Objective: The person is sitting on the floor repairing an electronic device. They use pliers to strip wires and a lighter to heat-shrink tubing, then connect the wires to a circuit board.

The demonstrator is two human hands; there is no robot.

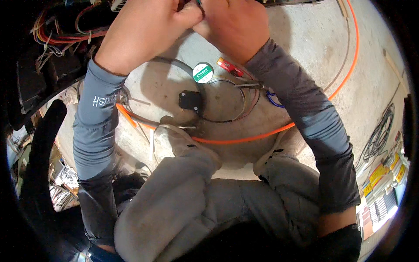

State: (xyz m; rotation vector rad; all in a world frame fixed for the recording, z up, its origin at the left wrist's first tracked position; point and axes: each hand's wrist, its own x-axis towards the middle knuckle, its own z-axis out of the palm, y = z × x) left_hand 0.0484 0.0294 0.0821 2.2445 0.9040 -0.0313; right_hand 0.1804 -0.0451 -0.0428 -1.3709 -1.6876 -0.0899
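Observation:
At the top edge, my left hand (146, 32) and my right hand (235, 28) meet, thumbs and fingers closed together. A small green bit (199, 2) shows between them; the rest of what they grip is hidden or out of the picture. Below them on the floor lies a round disc with a green and white label (203, 72), probably a tape roll. Beside it are a red tube-like item (229, 67) and a tool with blue handles (274, 99), partly behind my right sleeve. A black box-shaped part (189, 101) sits nearer my feet, with thin wires around it.
An orange hose (244, 140) curves across the floor past my shoes (176, 139) and up the right side. Dark equipment with bundled red and yellow wires (65, 40) stands at the upper left. A coil of black cable (380, 135) and yellow-labelled packages (379, 174) lie far right.

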